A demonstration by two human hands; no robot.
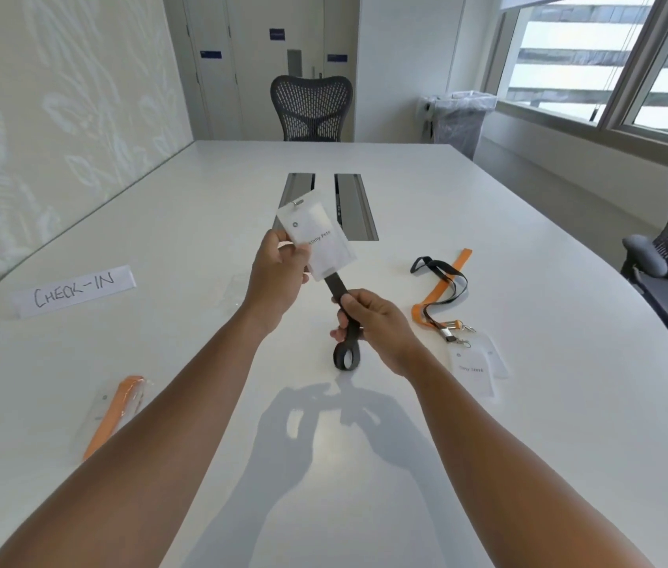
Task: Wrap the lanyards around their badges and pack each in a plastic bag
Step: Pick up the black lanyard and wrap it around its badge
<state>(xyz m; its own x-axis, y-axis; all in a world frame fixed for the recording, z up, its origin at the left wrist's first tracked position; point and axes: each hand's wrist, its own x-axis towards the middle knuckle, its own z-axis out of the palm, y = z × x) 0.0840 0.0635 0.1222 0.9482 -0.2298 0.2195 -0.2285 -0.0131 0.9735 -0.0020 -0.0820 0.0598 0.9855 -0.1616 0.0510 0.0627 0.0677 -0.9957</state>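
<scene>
Left hand: I pinch the clear plastic name badge above the desk middle.
Right hand: I grip its limp black fabric lanyard.
Handling: light, floppy; hold badge edges.

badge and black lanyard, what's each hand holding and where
The left hand pinches the badge at its lower left edge. The right hand grips the black lanyard partway down, its loop hanging below.
</scene>
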